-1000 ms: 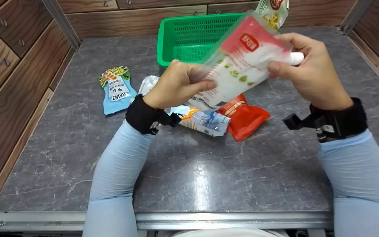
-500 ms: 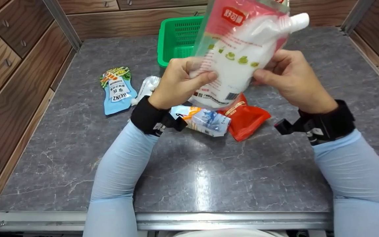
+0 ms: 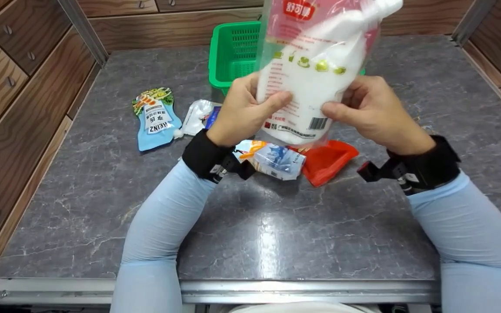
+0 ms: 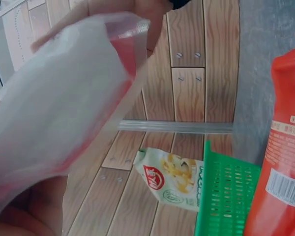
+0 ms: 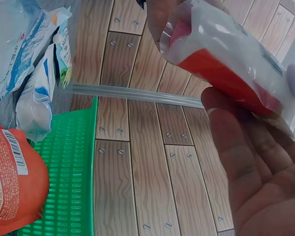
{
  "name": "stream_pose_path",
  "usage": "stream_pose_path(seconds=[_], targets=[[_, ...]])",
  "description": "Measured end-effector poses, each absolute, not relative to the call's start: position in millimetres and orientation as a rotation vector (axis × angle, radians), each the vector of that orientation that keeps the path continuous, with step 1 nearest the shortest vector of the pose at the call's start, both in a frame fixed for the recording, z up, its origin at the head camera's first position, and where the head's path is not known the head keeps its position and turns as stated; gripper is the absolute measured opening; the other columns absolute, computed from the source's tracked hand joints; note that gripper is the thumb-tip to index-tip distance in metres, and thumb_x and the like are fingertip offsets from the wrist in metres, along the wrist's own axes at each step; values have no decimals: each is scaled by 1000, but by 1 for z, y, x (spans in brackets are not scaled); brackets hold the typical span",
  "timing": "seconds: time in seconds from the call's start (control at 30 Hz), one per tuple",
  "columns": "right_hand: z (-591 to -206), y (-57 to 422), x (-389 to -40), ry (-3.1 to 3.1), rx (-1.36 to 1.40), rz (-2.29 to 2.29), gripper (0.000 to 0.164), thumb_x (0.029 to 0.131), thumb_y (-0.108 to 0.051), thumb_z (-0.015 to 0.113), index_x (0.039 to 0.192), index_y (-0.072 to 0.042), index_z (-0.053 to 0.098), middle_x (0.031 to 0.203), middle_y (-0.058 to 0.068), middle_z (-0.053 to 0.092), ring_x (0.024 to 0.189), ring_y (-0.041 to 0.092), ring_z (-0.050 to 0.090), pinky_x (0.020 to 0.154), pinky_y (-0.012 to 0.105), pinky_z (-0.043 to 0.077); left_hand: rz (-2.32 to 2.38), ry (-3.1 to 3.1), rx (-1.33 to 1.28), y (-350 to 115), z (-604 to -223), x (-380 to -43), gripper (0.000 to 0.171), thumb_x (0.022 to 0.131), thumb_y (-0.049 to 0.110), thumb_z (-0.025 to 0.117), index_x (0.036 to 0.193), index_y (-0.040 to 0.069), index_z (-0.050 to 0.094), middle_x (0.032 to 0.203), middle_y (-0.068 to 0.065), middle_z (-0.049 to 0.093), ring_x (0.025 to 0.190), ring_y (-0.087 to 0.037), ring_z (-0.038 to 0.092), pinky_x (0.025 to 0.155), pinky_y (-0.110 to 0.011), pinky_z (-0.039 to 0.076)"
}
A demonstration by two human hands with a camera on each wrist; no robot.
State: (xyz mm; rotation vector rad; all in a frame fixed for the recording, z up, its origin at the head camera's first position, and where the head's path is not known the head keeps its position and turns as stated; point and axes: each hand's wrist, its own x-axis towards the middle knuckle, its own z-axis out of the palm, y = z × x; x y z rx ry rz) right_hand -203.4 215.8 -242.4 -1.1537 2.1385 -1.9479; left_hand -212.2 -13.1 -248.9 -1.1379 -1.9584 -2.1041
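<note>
White pouch [image 3: 309, 87] between bent fingers [image 5: 236, 147]

Three pouches: one spouted pouch [image 3: 307, 87], one white pouch [image 3: 196, 116] and one blue pouch [image 3: 157, 121], nearest the tabletop's [image 3: 342, 234] left edge. One blue-and-white bag [image 3: 278, 161]. Two packets: one red packet [image 3: 331, 163], one cream packet [image 4: 172, 179]. One green basket [image 3: 217, 61], toward the far edge. Two hands [image 3: 252, 111], two sleeves [image 3: 159, 230], two wristbands [image 3: 202, 154].

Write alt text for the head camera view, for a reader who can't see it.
A person's left hand and right hand hold up a white-and-pink pouch with a white cap, partly hiding a green basket. On the gray table lie a blue Heinz pouch, a white pouch, a blue-and-white packet and a red packet.
</note>
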Motion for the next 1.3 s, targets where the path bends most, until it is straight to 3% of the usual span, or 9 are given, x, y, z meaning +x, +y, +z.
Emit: stream_pose_path(seconds=[0.17,0.67,0.9,1.0,1.1,1.3], targets=[[-240,215,-204,2149,-1220,-1878,34,84,10,55,118,6,54,109,22,61,91,28,64,72,31,54,-2150,-1978,-1127,-14,-250,-213,18,86,-3,56,104,-7,57,90,-15,66,80,-27,66,70,-42,54],[-239,222,-207,2387,-1144,-1684,33,84,9,58,115,1,58,98,19,66,76,23,66,57,29,54,-2134,-2124,-1048,-15,-248,-215,29,84,3,61,110,-6,51,96,-16,64,83,-25,65,74,-38,54],[-242,218,-209,2536,-1057,-1589,31,86,0,59,117,-1,56,100,15,66,71,22,65,54,26,54,-2081,-2208,-900,-17,-252,-219,47,86,10,61,125,-1,37,102,-15,60,87,-22,63,75,-35,53],[-244,216,-210,2610,-1031,-1573,31,87,-6,60,117,0,56,98,13,66,66,20,63,52,23,52,-1905,-2271,-757,-16,-258,-222,58,86,18,63,131,2,30,106,-12,56,88,-18,60,74,-30,52],[-246,213,-210,2650,-993,-1605,31,87,-9,61,116,1,57,95,12,67,64,19,63,52,22,53,-1636,-2306,-615,-13,-265,-224,67,84,24,64,135,1,26,113,-10,48,96,-15,51,80,-24,47],[-251,206,-208,2756,-976,-1660,29,87,-11,61,112,3,58,92,17,67,62,16,64,49,22,52,-1277,-2263,-557,-1,-268,-216,59,82,27,66,125,-2,38,112,-11,42,101,-16,41,85,-18,38]])
